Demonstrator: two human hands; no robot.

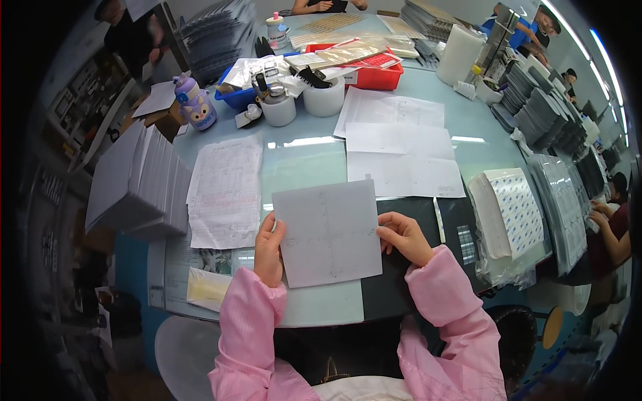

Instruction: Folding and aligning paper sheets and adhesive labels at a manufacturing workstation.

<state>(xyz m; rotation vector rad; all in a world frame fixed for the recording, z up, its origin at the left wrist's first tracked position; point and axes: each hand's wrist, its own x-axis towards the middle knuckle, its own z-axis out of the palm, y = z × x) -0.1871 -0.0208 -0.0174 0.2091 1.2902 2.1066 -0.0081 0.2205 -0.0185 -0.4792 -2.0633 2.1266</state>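
I hold a square, pale grey-white sheet [328, 234] with faint markings along a cross through its middle. It is tilted up over the near part of the table. My left hand [270, 250] grips its left edge, the thumb at the edge and the other fingers mostly hidden behind. On the opposite side my right hand [405, 236] pinches the right edge between thumb and fingers. Beneath the sheet are the glass tabletop and a black mat [401, 267]. A creased paper form [226, 190] lies to the left of my left hand.
At left stands a stack of white sheets [144, 180], with a purple bottle [195, 103] behind. White papers [404, 157] lie beyond my hands. Blue [231, 99] and red bins [378, 79] and white cups stand farther back. Plastic-wrapped packs [511, 214] lie right. Several people are around.
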